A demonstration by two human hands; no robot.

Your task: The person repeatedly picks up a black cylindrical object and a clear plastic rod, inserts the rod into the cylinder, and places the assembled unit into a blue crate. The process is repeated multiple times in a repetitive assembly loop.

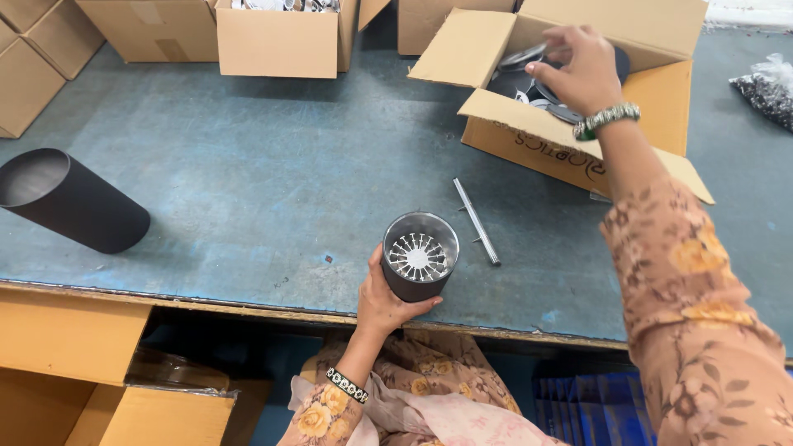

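My left hand (pixel 382 304) grips a short black cylinder (pixel 419 258) standing upright at the near edge of the blue-grey worktop (pixel 273 182). Inside it shows a silver finned disc like a wheel of spokes. My right hand (pixel 581 68) reaches into an open cardboard box (pixel 537 136) at the far right, its fingers closing on a thin round metal part (pixel 522 56) among several dark discs. A slim metal rod (pixel 477 220) lies on the worktop between the cylinder and the box.
A longer black tube (pixel 70 201) lies on its side at the left. More cardboard boxes (pixel 277 40) line the far edge and the left corner. A plastic bag of small dark parts (pixel 766 87) sits at the far right.
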